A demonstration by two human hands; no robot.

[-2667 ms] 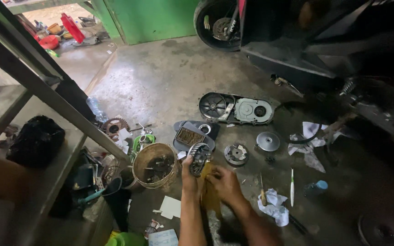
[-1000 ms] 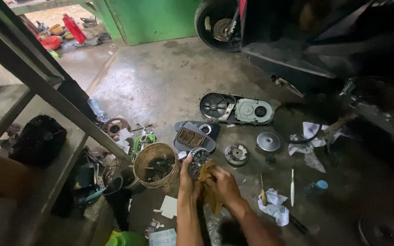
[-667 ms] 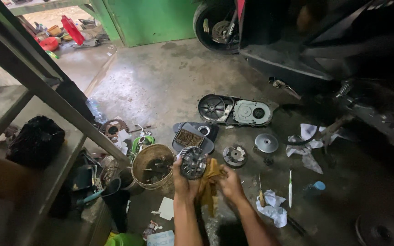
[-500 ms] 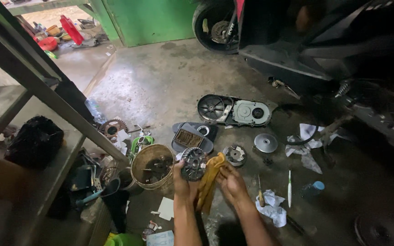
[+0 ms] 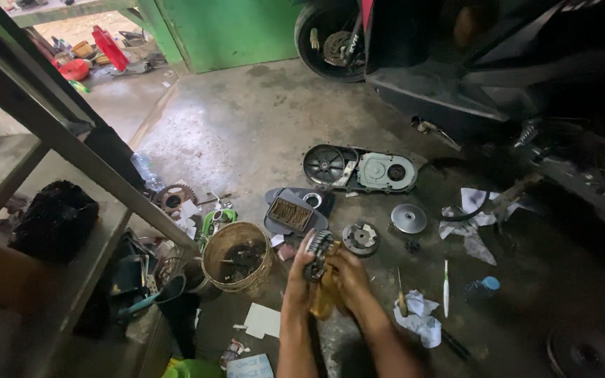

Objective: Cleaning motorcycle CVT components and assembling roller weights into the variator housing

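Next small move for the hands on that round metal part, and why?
Probably keep rubbing the yellow cloth round the round metal part. The left hand grips the part on edge, the right hand presses the cloth against it from the other side, and both are raised above the floor, so the part looks mid-wipe rather than ready to set down.

Daylight enters from the upper left, brightening the concrete floor (image 5: 246,133) there, while the scooter (image 5: 498,63) at the right sinks into deep shadow, edges bend with wide-angle distortion, and fine detail is soft.
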